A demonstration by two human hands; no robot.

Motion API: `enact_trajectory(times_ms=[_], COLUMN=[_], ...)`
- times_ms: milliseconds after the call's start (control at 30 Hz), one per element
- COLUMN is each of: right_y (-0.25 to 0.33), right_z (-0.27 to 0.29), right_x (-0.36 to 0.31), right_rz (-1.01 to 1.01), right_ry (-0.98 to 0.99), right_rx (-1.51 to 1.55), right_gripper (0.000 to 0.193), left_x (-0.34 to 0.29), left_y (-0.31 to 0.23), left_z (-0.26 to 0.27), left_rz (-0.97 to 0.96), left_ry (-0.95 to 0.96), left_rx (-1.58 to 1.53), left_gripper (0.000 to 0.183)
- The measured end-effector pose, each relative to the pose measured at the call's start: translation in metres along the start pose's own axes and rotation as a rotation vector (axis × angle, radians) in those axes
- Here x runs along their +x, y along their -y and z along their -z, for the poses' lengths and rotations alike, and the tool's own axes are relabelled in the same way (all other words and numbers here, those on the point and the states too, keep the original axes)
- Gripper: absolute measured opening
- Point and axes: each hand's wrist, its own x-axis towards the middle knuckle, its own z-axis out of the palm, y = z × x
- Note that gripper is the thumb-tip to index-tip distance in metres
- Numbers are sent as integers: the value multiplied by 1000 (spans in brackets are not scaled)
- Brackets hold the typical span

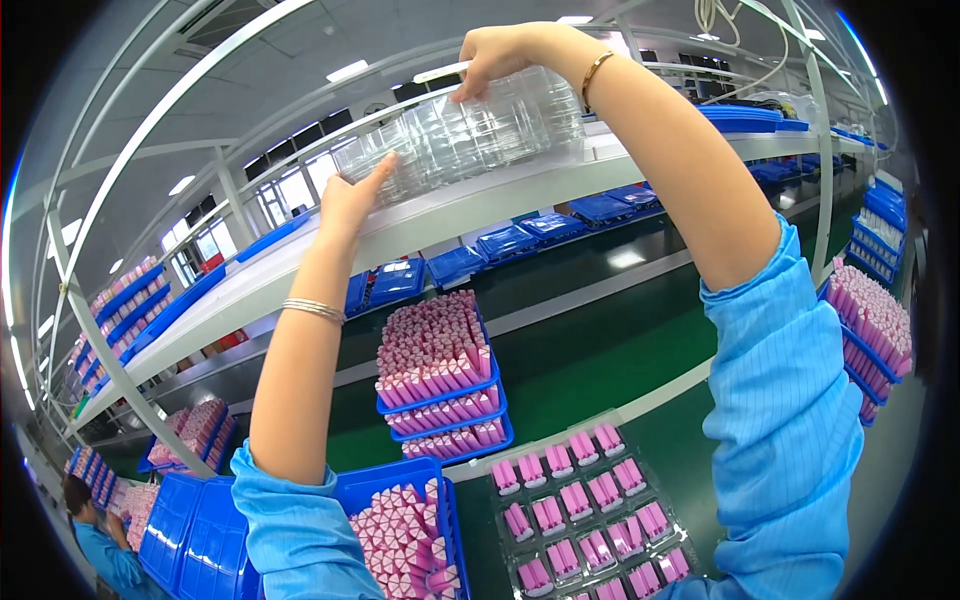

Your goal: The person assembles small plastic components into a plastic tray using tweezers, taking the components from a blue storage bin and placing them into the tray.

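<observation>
High in front of me, a stack of clear plastic blister trays (pixel 470 135) stands on edge at the overhead shelf (pixel 420 230). My left hand (pixel 352 198) is closed on its near left end, thumb on the outside. My right hand (pixel 493 58) reaches over its top edge, fingers bent down and gripping it. Part of the right hand's fingers is hidden. Below, on the green bench, lies a clear tray (pixel 538 528) with rows of pink plastic pieces (pixel 574 500). To its left, a blue bin (pixel 449 505) holds many pink triangular sticks (pixel 395 540).
Stacked blue bins of pink sticks (pixel 435 345) stand behind the bench tray. More bins of sticks (pixel 868 320) are at the right edge. Blue lids (pixel 200 540) lie lower left, near a co-worker (pixel 100 540). Frame posts (pixel 822 190) hold up the shelf.
</observation>
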Motion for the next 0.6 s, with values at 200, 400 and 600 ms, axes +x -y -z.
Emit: enact_trajectory(times_ms=[200,400,600], right_y=[6,14,-16], right_z=[16,23,18], right_x=[7,15,0], right_rz=[-13,-38,106], right_ry=[-86,-427,-905], right_rx=[-65,-316,-708], right_gripper=[41,39,25], left_x=[0,3,-9], left_y=[-4,8,-6], left_z=[-2,-8,-22], left_rz=[21,-364,-789], left_ry=[21,-357,-271], left_rx=[-34,348,617], left_gripper=[65,85,67])
